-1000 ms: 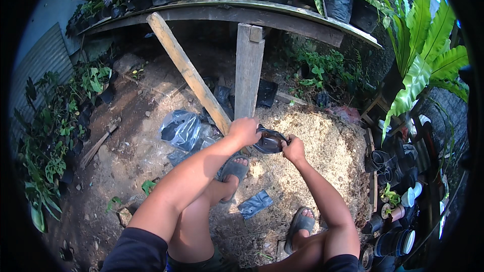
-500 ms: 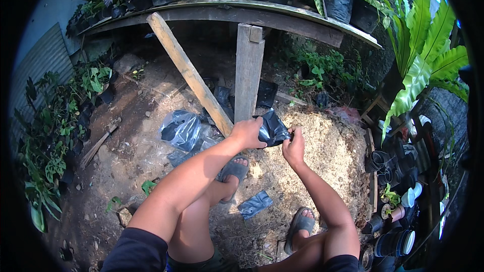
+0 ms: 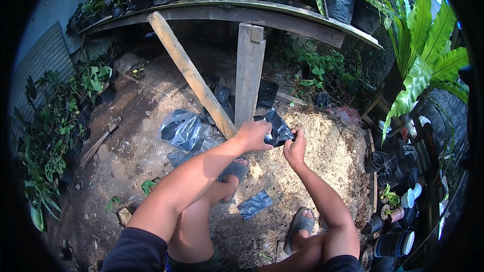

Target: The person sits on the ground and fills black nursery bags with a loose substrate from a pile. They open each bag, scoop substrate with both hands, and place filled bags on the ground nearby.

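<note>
A small black plastic bag [image 3: 278,128] is stretched between my two hands, in front of the upright post. My left hand [image 3: 253,136] grips its left side, with the fingertips partly hidden against the plastic. On the right edge, my right hand [image 3: 295,147] pinches the bag between thumb and fingers. Below them on the ground lies a flat dark plastic bag [image 3: 255,204], between my sandalled feet. A clear plastic package with black bags in it [image 3: 180,130] rests to the left of my left forearm.
A grey wooden post [image 3: 249,73] and a leaning plank [image 3: 189,73] stand ahead, under a shelf [image 3: 212,10] of potted plants. Pale shavings [image 3: 327,156] cover the ground at right. Several stacked pots [image 3: 396,242] and a large fern [image 3: 421,55] are farther right; plants line the left.
The black bag has shifted slightly to the right and its top stands wider apart. My left hand has moved a little rightward along with it; my right hand keeps its pinch.
</note>
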Available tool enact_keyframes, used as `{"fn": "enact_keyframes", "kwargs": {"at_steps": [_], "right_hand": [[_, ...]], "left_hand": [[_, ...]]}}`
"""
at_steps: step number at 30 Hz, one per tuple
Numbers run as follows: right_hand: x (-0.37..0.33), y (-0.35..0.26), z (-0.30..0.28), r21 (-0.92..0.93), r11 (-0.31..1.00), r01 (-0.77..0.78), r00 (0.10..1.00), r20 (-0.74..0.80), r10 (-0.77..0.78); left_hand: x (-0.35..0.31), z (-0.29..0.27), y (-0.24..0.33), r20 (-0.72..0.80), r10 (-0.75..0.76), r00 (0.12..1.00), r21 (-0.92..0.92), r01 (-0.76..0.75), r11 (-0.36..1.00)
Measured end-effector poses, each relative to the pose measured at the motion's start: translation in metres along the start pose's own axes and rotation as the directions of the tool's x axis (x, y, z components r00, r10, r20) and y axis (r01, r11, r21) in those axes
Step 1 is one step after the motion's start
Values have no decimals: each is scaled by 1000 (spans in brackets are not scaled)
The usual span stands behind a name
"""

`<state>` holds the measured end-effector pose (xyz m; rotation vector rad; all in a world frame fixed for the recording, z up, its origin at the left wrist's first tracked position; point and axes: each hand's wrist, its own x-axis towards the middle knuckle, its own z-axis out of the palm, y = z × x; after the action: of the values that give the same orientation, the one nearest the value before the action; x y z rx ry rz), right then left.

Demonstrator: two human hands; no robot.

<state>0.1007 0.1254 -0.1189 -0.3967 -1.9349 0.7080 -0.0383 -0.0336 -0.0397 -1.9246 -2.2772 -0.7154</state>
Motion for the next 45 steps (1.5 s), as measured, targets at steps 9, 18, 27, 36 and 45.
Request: {"fn": "enact_keyframes", "kwargs": {"at_steps": [9, 18, 27, 36, 45], "right_hand": [[0, 7, 0, 3, 999, -53, 998, 19, 53], [3, -3, -1, -12, 999, 33, 999, -23, -34], [4, -16, -6, 14, 987, -159, 974, 165, 154], [24, -52, -49, -143, 968, -206, 742, 622, 250], [74, 10, -127, -417, 865, -279, 832, 345, 435]], "left_hand": [[3, 3, 7, -7, 119, 993, 5, -119, 993], [2, 5, 25, -70, 82, 994, 96, -75, 993], [2, 17, 32, -100, 22, 995, 135, -9, 991], [-25, -8, 14, 69, -256, 964, -65, 260, 963], [28, 11, 18, 391, -204, 897, 59, 197, 979]]}}
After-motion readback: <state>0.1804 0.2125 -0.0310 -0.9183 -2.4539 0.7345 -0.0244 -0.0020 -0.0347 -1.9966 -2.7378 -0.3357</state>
